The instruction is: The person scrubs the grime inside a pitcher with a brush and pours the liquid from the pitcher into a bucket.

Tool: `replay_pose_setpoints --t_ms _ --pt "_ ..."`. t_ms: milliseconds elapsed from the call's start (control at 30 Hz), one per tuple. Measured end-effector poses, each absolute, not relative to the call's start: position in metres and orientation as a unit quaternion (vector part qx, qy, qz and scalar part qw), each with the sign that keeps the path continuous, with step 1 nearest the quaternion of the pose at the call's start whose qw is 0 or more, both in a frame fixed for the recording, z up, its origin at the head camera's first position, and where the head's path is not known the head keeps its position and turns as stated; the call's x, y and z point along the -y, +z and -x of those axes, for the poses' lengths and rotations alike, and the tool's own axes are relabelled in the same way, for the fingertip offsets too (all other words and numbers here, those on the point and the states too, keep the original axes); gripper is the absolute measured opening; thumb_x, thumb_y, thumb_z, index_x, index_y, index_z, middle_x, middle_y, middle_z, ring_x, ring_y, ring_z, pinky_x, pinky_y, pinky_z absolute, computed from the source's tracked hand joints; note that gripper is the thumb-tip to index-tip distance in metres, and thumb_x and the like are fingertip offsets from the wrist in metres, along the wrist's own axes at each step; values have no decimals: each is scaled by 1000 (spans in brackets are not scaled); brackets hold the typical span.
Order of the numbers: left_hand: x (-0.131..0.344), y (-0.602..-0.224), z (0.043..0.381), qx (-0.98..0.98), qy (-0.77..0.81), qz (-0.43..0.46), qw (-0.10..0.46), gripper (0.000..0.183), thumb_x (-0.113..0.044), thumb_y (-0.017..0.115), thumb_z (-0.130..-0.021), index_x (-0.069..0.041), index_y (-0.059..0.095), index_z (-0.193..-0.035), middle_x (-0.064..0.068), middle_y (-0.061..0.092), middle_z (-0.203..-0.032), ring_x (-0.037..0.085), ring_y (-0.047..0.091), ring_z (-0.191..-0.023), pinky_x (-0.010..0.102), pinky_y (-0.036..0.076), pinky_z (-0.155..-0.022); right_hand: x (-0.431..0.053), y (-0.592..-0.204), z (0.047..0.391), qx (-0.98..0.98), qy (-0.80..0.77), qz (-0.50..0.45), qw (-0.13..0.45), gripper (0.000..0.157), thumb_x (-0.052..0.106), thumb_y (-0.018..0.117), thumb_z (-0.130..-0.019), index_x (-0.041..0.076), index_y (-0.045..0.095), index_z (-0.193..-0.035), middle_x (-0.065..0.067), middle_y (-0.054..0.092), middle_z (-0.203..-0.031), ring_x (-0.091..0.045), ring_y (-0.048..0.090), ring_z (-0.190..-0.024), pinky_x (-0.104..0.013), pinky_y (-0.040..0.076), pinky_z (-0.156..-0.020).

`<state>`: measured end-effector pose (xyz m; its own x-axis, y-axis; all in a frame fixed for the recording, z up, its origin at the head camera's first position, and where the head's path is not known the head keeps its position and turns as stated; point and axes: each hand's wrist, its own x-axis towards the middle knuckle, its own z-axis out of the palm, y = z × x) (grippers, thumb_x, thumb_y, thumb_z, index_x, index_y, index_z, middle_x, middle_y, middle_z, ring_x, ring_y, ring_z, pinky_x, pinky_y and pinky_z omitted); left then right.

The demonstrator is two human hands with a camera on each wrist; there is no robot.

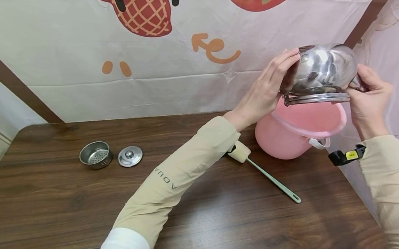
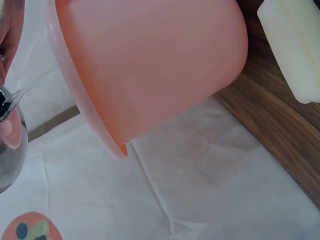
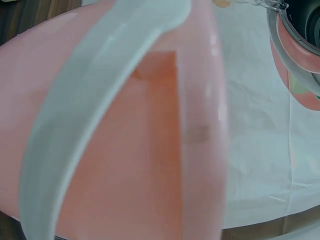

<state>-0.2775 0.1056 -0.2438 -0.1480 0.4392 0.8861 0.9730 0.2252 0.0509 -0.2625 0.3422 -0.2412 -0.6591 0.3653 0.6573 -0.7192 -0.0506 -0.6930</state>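
A shiny steel teapot (image 1: 325,66) is tipped over, its round mouth facing down above the pink bucket (image 1: 279,137). My right hand (image 1: 373,96) grips its handle. On the other side, my left hand (image 1: 265,84) holds the pot's body, fingers laid along the steel and thumb hidden. In the left wrist view, clear water (image 2: 32,86) runs from the pot's mouth towards the bucket. The right wrist view shows the bucket's white handle (image 3: 85,100) close up, with the pot's open mouth (image 3: 305,25) at the upper right corner.
A sponge brush (image 1: 241,152) with a pale green handle lies before the bucket, partly behind my left sleeve. Farther left on the wooden table (image 1: 71,208) sit a perforated steel strainer (image 1: 96,155) and a small knobbed lid (image 1: 130,156). A printed cloth (image 1: 67,49) hangs behind.
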Motion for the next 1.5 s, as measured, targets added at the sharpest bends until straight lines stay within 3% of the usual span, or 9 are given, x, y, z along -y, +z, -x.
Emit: replay_pose_setpoints --t_ms 167,367,700,967,1133,1500 --pt "-107 -240 278 660 -339 530 410 52 21 26 -74 15 35 -124 27 35 -132 27 27 -130 31 14 -111 -341 -236 262 561 704 -167 402 36 -31 53 -61 -12 69 -87 -12 66 -80 -14 53 -72 -18 42 -64" --pt "-107 -236 275 664 -341 533 399 44 18 28 -82 16 35 -125 27 35 -133 27 26 -131 29 12 -111 -342 -233 262 543 713 -165 412 37 -32 50 -59 -13 68 -84 -13 65 -76 -14 50 -68 -18 40 -60" --pt "-107 -235 274 672 -336 530 394 48 20 28 -78 16 34 -126 27 35 -133 27 26 -131 29 12 -111 -343 -233 262 555 698 -168 419 38 -32 49 -58 -12 69 -83 -12 65 -76 -13 50 -68 -17 39 -60" --pt "-104 -250 273 724 -332 496 346 59 21 43 -74 12 30 -130 23 30 -138 23 21 -134 23 11 -110 -344 -243 257 582 722 -110 358 38 -29 57 -60 -6 71 -86 -10 68 -83 -15 57 -79 -16 45 -71" --pt "-103 -258 274 743 -349 476 316 66 20 49 -72 9 27 -132 22 27 -140 20 21 -135 20 12 -109 -345 -250 259 599 714 -133 337 40 -29 55 -61 -5 70 -89 -9 68 -87 -17 56 -85 -16 46 -76" --pt "-97 -265 275 760 -392 445 266 73 15 60 -70 10 25 -134 22 26 -141 20 22 -134 15 15 -106 -347 -253 258 660 691 -140 259 44 -28 58 -64 1 71 -94 -1 69 -89 -10 61 -84 -11 47 -75"
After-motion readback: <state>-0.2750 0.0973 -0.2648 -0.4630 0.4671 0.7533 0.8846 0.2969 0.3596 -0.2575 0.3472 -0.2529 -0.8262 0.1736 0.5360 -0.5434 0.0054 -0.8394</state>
